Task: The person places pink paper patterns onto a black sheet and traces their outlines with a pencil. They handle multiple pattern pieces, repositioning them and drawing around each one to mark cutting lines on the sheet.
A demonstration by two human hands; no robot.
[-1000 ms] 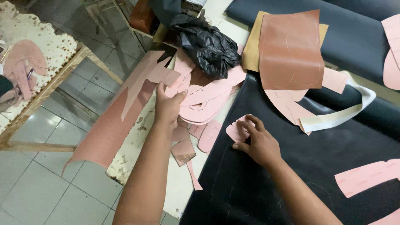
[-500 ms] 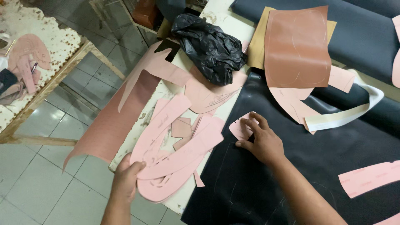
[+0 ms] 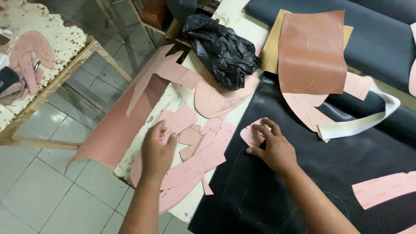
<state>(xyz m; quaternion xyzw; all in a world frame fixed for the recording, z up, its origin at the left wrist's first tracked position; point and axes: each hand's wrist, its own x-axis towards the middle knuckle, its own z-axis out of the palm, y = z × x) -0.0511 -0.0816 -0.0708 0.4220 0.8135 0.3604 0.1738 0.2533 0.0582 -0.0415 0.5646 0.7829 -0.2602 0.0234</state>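
My left hand (image 3: 157, 149) rests palm down on a loose pile of pink paper pattern pieces (image 3: 197, 160) at the near edge of the white table (image 3: 175, 97). My right hand (image 3: 274, 147) presses a small pink pattern piece (image 3: 251, 134) flat against the black leather sheet (image 3: 303, 173), fingers spread over its edge. Faint chalk outlines show on the black leather below that hand.
A crumpled black plastic bag (image 3: 221, 47) lies at the back. A brown leather piece (image 3: 311, 52) lies over a tan sheet. A long pink sheet (image 3: 121, 125) hangs off the table's left edge. A white strip (image 3: 372, 119), more pink pieces (image 3: 383, 190) and a second bench (image 3: 39, 56) are around.
My left hand dragged the pink pieces toward the near table edge, dropped low, then came back up onto the pile. The right hand stayed on the small piece.
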